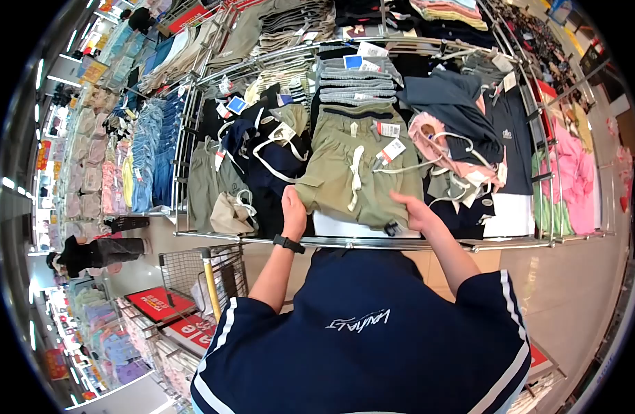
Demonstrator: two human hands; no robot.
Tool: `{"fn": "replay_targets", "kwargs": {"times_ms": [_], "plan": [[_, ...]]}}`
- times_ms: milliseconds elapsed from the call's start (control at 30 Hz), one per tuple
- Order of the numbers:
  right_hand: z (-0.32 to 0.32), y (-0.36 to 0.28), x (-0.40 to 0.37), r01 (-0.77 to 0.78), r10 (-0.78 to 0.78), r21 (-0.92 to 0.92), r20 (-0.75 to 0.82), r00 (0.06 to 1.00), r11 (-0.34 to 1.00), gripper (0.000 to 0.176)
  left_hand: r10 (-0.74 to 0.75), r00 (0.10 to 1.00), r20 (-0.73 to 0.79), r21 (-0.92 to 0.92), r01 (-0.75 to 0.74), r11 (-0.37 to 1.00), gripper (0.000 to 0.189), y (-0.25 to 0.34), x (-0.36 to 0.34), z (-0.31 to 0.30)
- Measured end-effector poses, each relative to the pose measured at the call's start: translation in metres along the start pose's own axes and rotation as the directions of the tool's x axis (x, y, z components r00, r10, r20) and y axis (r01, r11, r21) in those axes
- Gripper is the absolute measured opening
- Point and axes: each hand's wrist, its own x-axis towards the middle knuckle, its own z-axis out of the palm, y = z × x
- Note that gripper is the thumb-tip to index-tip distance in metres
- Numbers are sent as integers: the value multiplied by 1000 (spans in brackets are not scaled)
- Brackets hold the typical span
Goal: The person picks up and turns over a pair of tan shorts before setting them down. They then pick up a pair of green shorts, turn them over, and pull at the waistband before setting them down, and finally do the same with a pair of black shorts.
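Olive-green drawstring shorts (335, 169) lie spread on the metal display rack, waistband away from me, with a white cord and paper price tags on the front. My left hand (295, 210) is closed on the lower left edge of the shorts. On the opposite side, my right hand (414, 211) grips the lower right edge; some of its fingers are hidden by the cloth. Just beyond the waistband sits a stack of folded grey garments (357, 81). Crumpled navy clothing (269, 169) lies left of the shorts, and pink clothing (435, 141) with white cords lies to the right.
A chrome rail (469, 243) runs along the rack's front edge. Behind me to the left stands a wire shopping cart (183, 269) beside red sale signs (159, 303). Another person (100, 255) is in the aisle at left. Hanging jeans (146, 155) line the left side.
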Motion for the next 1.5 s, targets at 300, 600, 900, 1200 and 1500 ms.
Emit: {"fn": "replay_targets", "kwargs": {"times_ms": [300,600,900,1200,1500], "plan": [[45,-23,0,108,-140,157,204,969,982,50,-591,506,628,-486,849,210,51,58,-27,24],[82,5,-23,150,-191,132,396,898,980,53,-338,713,615,-574,698,428,42,178,-23,30],[94,-21,-17,73,-197,312,387,901,947,22,-389,857,339,-377,502,778,28,130,-78,51],[90,-22,-43,352,-413,313,152,898,882,45,-357,784,508,-645,621,444,39,153,-62,8],[63,-39,-43,342,-410,402,94,907,849,33,-507,748,429,-627,650,429,36,154,-40,6]]}}
